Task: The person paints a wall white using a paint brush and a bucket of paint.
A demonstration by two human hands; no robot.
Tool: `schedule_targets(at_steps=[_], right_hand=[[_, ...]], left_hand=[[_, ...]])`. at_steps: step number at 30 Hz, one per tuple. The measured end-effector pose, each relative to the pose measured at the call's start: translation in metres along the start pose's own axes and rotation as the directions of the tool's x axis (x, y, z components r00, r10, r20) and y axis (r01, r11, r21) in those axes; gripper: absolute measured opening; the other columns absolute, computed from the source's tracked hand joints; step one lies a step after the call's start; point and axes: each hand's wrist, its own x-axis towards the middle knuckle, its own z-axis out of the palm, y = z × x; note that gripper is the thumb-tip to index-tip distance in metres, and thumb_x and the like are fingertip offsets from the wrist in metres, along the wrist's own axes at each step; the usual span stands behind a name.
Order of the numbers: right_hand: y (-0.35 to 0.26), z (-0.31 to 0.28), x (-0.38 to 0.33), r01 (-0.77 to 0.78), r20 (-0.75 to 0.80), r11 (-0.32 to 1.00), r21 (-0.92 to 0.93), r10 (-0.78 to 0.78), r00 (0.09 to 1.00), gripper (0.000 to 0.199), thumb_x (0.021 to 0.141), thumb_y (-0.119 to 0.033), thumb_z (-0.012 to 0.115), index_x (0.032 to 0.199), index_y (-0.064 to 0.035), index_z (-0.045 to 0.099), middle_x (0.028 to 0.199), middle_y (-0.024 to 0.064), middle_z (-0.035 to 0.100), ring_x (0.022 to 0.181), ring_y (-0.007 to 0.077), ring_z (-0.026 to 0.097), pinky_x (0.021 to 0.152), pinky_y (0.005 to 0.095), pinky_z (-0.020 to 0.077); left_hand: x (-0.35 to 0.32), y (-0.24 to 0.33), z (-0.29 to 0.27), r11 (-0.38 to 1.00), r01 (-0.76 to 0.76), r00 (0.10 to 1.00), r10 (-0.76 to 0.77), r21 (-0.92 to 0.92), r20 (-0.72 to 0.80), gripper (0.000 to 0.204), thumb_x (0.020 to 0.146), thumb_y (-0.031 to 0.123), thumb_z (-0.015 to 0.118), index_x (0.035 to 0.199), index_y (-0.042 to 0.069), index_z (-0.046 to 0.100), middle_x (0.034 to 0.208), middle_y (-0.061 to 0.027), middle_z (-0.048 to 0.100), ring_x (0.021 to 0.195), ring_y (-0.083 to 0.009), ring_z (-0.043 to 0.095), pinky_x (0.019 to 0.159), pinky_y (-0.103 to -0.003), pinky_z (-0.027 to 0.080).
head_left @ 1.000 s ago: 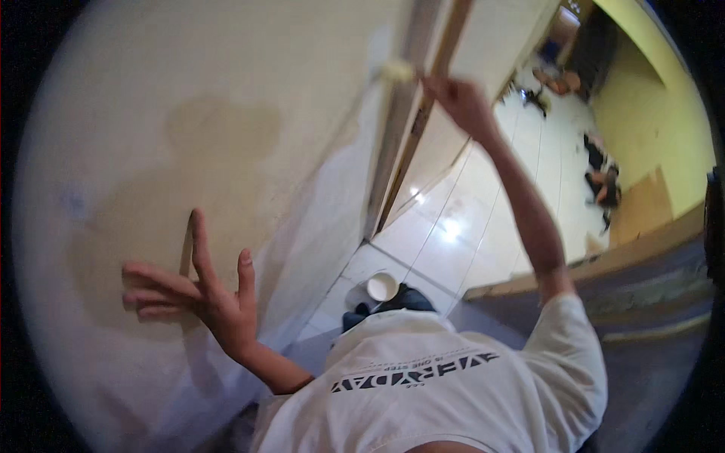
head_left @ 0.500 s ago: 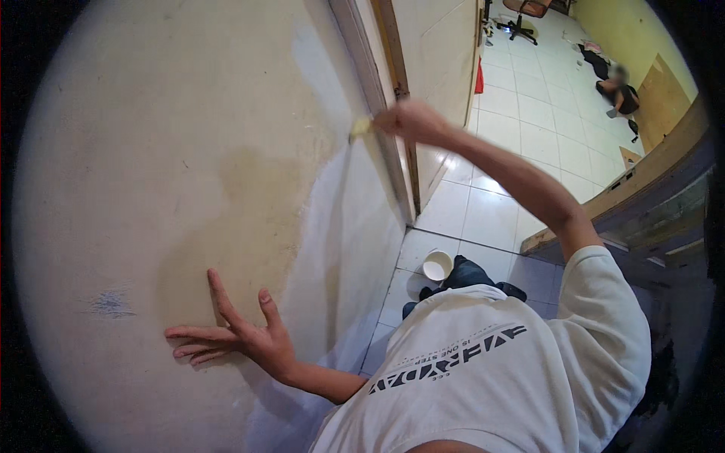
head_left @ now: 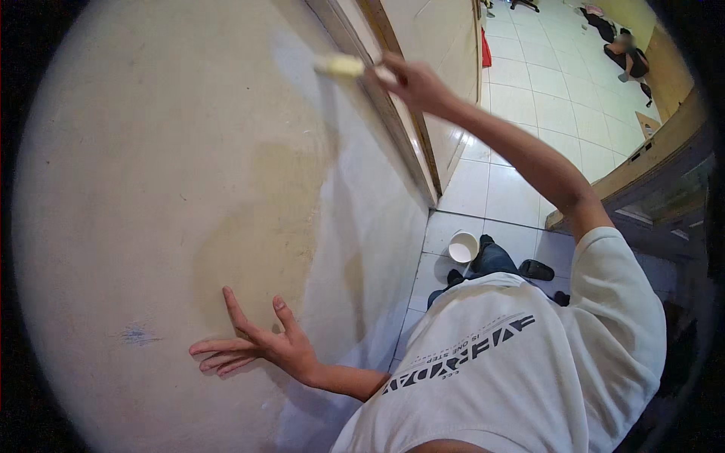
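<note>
My right hand (head_left: 411, 83) is closed on a paintbrush (head_left: 341, 66), pale yellow and smeared by motion. Its tip meets the wall (head_left: 151, 189) close beside the door frame (head_left: 393, 124), at the upper middle of the view. Around and below the brush, a paler whitish painted area (head_left: 370, 226) borders the beige part of the wall. Lower down on the left, my left hand (head_left: 260, 343) rests on the beige surface with its fingers spread, holding nothing.
A white bucket (head_left: 464, 247) stands on the tiled floor by my feet. To the right is a wooden-edged door (head_left: 642, 162). Beyond the doorway, another person (head_left: 628, 59) sits low by the far wall. A dark sandal (head_left: 537, 269) lies near my legs.
My right hand has moved the brush upward along the wall beside the door frame. My left hand keeps its place on the wall, while the whole view has shifted slightly.
</note>
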Motion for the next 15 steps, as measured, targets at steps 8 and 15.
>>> schedule_targets(at_steps=[8, 15], right_hand=[[0.021, 0.010, -0.067, -0.048, 0.427, 0.993, -0.106, 0.089, 0.900, 0.016, 0.089, -0.018, 0.063, 0.101, -0.0084, 0.068, 0.075, 0.0172, 0.066, 0.069, 0.0337, 0.066, 0.067, 0.0471, 0.0509], [-0.065, -0.068, 0.096, 0.027, 0.117, 0.988, -0.150, -0.009, 0.993, 0.030, 0.095, -0.035, 0.067, 0.108, -0.0092, 0.073, 0.063, 0.0036, 0.058, 0.054, 0.0107, 0.046, 0.053, 0.0313, 0.0404]], left_hand=[[-0.004, -0.005, -0.006, 1.000, -0.004, 1.000, 0.004, -0.016, 0.017, 0.070, 0.089, 0.066, 0.058, 0.148, 0.032, 0.046, 0.163, -0.0208, -0.018, 0.146, -0.0437, -0.029, 0.105, -0.072, -0.020], [-0.002, 0.003, 0.002, 1.000, -0.006, 1.000, 0.006, 0.007, 0.015, 0.069, 0.089, 0.066, 0.058, 0.148, 0.031, 0.047, 0.164, -0.0214, -0.015, 0.146, -0.0442, -0.027, 0.106, -0.071, -0.020]])
